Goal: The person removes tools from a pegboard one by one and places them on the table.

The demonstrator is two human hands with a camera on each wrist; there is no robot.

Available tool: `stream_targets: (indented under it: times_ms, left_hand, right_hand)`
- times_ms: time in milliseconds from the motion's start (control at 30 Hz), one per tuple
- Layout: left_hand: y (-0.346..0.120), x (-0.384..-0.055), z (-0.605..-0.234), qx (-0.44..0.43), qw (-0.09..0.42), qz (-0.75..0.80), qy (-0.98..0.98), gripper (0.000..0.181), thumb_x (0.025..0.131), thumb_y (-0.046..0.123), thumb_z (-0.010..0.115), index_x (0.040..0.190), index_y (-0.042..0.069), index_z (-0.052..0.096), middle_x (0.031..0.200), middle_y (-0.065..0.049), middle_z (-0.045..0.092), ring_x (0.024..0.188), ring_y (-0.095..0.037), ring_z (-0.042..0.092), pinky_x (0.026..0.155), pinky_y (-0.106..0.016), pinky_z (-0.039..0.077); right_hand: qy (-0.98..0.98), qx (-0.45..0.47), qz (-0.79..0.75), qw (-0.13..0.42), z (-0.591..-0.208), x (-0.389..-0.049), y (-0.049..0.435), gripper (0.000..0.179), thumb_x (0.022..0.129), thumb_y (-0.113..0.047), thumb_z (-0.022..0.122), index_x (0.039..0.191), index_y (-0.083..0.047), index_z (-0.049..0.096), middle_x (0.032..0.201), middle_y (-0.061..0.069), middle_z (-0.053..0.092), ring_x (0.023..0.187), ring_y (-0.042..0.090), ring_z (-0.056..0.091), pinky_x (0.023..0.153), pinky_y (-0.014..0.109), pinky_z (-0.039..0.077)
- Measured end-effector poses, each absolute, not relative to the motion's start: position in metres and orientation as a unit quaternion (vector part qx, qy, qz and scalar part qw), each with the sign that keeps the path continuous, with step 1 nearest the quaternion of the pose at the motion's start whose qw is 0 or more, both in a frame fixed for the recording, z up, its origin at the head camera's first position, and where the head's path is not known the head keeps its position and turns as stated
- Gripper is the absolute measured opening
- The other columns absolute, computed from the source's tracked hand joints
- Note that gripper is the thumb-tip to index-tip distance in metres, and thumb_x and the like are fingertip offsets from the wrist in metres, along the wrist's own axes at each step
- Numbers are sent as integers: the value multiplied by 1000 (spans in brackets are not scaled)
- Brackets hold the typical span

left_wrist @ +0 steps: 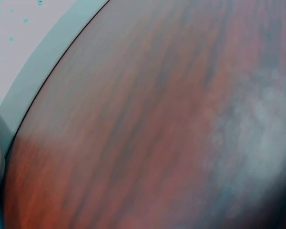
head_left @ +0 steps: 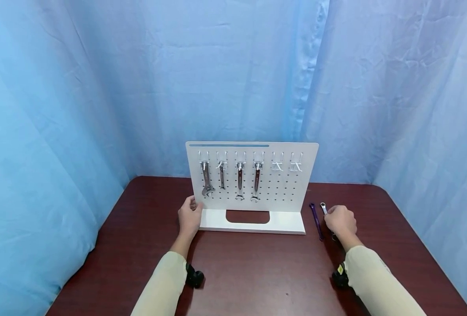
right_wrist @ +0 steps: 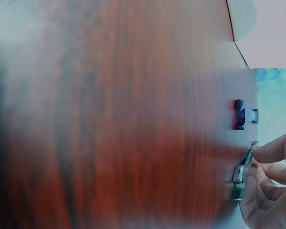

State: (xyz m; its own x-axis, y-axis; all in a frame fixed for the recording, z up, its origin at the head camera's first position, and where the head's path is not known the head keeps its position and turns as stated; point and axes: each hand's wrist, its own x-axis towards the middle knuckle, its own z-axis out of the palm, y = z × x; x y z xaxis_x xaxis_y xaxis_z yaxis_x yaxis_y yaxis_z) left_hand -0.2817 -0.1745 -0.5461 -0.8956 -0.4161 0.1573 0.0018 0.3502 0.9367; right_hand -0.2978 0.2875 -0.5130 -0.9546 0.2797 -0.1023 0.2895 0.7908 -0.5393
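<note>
My left hand [head_left: 190, 215] grips the lower left edge of a white pegboard stand [head_left: 286, 188]; its fingertips show only at the left wrist view's edge. On the table to the right of the stand, my right hand [head_left: 341, 220] pinches a silver wrench [right_wrist: 238, 174] between thumb and fingers, covering the middle of it. Just left of that hand lies a purple wrench [head_left: 316, 221], untouched. Hanging from the board's hooks are an adjustable wrench [head_left: 206, 177], a small silver wrench [head_left: 222, 176] and two larger combination wrenches, one [head_left: 239, 181] beside the other [head_left: 256, 182].
Two hooks at the board's right, one [head_left: 277, 165] beside the other [head_left: 296, 165], carry no tool. The stand's base [head_left: 213, 219] rests on a dark red wooden table [head_left: 249, 272]. Blue curtains [head_left: 202, 79] surround the back and sides.
</note>
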Motion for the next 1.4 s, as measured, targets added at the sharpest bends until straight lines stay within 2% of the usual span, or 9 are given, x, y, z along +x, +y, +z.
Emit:
stream_targets:
  times_ms: [133, 567, 767, 833, 933, 1033, 1133, 1300, 1400]
  left_hand:
    - [-175, -283, -546, 128, 192, -553, -801, 39, 98, 13, 64, 134, 0, 59, 124, -19, 62, 115, -33, 59, 98, -48, 50]
    - [-171, -281, -552, 130, 186, -556, -800, 38, 98, 13, 65, 133, 0, 60, 122, -18, 62, 114, -32, 59, 97, -48, 50]
    - [-170, -278, -553, 131, 175, -554, -803, 39, 98, 12, 64, 135, -1, 58, 123, -19, 62, 114, -33, 59, 96, -48, 51]
    - [-172, -280, -552, 131, 180, -552, -804, 39, 98, 12, 64, 135, -1, 58, 124, -20, 62, 114, -33, 59, 96, -48, 51]
    - [-176, -283, -549, 130, 195, -548, -803, 38, 98, 12, 65, 134, 0, 59, 122, -20, 63, 113, -33, 60, 96, -48, 51]
    - [-177, -285, -548, 130, 201, -546, -803, 38, 97, 11, 66, 132, 0, 60, 121, -20, 63, 112, -34, 61, 95, -49, 51]
    - [-177, -286, -549, 129, 198, -543, -806, 39, 96, 10, 66, 133, -1, 60, 121, -20, 63, 112, -33, 61, 95, -48, 51]
    - [-176, -285, -550, 124, 202, -541, -807, 39, 96, 11, 66, 133, -1, 60, 122, -20, 63, 113, -34, 60, 96, -48, 50]
    - [-174, -282, -549, 121, 200, -542, -807, 39, 97, 11, 66, 133, -2, 59, 122, -21, 62, 114, -35, 60, 96, -49, 50]
  right_hand:
    - [946, 146, -291, 6, -512, -299, 288, 22, 92, -13, 53, 72, -9, 61, 67, 8, 58, 61, 28, 54, 46, 36, 40]
    - [942, 143, -303, -3, -518, -291, 294, 23, 96, -16, 54, 82, -4, 66, 71, 11, 62, 64, 29, 57, 47, 38, 43]
    - [926, 118, -334, -128, -510, -286, 278, 26, 99, -21, 53, 103, -4, 72, 93, 15, 71, 85, 35, 63, 68, 47, 49]
    - [917, 89, -351, -167, -501, -287, 262, 25, 98, -21, 54, 105, -5, 73, 93, 13, 71, 85, 32, 63, 72, 45, 49]
    - [900, 40, -392, -188, -482, -287, 232, 22, 97, -19, 57, 104, -6, 74, 89, 9, 71, 79, 24, 63, 68, 35, 50]
    - [880, -13, -444, -170, -464, -284, 206, 20, 96, -16, 63, 108, -5, 74, 92, 9, 73, 80, 18, 64, 64, 25, 50]
    - [855, -61, -495, -143, -450, -282, 182, 20, 96, -11, 67, 112, -1, 74, 101, 12, 74, 89, 19, 66, 71, 20, 51]
    - [820, -121, -549, -109, -437, -289, 149, 23, 97, -5, 66, 118, 2, 70, 115, 16, 71, 107, 27, 66, 90, 31, 54]
    - [806, -134, -569, -93, -434, -293, 134, 25, 98, -4, 64, 121, 2, 69, 119, 16, 69, 112, 29, 64, 96, 39, 53]
